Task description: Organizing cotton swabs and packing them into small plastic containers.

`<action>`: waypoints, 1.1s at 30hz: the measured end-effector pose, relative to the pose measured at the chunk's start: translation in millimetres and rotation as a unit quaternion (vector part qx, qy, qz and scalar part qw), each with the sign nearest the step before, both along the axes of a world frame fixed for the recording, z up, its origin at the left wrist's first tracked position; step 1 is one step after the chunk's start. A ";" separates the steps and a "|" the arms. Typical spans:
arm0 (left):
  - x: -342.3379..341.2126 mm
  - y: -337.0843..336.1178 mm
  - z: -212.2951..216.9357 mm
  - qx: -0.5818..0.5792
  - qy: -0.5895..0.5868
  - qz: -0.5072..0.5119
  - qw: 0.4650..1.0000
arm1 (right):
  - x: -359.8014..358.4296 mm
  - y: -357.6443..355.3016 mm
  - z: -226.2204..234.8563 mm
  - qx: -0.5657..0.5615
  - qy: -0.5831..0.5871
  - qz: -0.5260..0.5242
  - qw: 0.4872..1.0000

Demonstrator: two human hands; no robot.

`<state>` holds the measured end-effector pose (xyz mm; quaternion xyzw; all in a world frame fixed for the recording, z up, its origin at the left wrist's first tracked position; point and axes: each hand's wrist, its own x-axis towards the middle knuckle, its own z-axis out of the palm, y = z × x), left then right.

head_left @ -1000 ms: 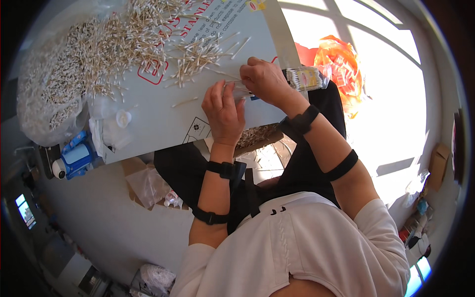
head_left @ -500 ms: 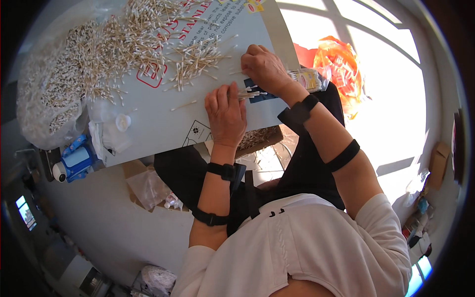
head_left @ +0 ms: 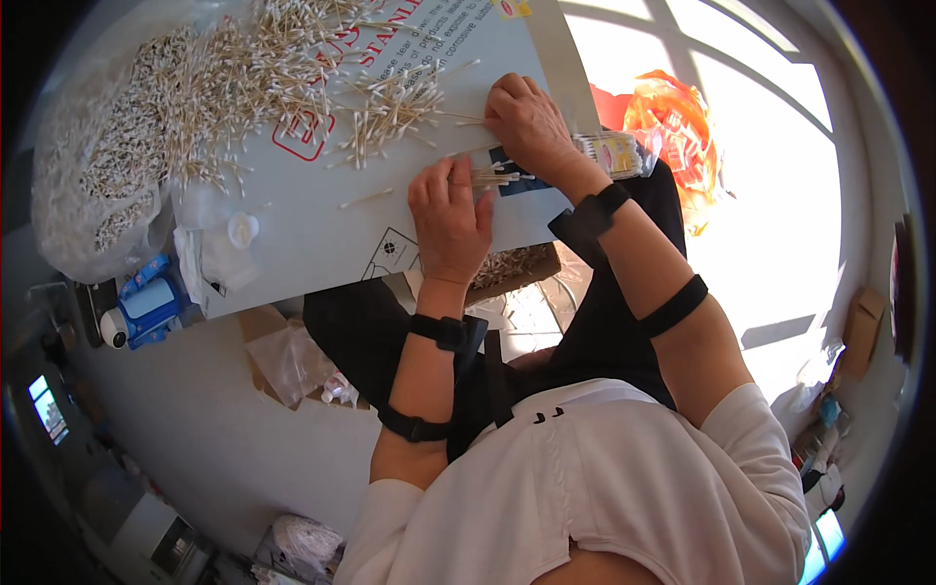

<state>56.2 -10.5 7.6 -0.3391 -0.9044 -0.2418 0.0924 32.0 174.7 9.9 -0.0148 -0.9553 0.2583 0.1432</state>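
A person's left hand (head_left: 450, 219), fingers curled, pinches one end of a small bundle of cotton swabs (head_left: 495, 176) against the white board (head_left: 322, 234); the right hand (head_left: 531, 122), knuckles up, presses on the bundle's other end. How many swabs the bundle holds cannot be counted. It lies close to the board's near-right edge, with bare board open to the left of the hands. Just far-left lies a loose scatter of swabs (head_left: 390, 107), too many to count, and beyond it a great heap (head_left: 195, 88). One stray swab (head_left: 366, 198) lies apart. Two black straps circle each forearm. Since half a second ago both hands have drawn slightly closer together over the bundle.
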 end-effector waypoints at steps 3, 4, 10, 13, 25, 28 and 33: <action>-9.9 -19.8 -0.6 0.150 -0.011 0.023 0.988 | 18.8 3.7 -1.3 -0.030 -0.004 -0.003 1.000; -17.2 -33.9 -1.0 0.131 0.006 0.084 0.988 | 22.6 5.3 -2.4 -0.040 0.018 -0.004 0.999; -53.2 -90.6 -8.6 0.006 0.049 0.207 0.977 | 30.6 -3.2 -0.4 -0.035 0.050 0.011 0.998; -66.8 -70.6 -8.7 0.006 0.034 0.150 0.988 | 28.6 -8.5 1.2 -0.024 0.048 0.040 0.998; -62.5 -1.5 12.1 0.092 -0.044 -0.049 0.994 | 43.5 -11.8 5.3 -0.241 0.058 -0.026 0.969; -32.7 -0.5 14.6 0.153 -0.054 -0.013 0.987 | 57.1 -19.0 1.1 -0.362 0.069 -0.097 0.924; -18.5 4.0 13.7 0.084 -0.026 -0.016 0.996 | 65.6 -27.6 -5.4 -0.397 0.101 -0.133 0.902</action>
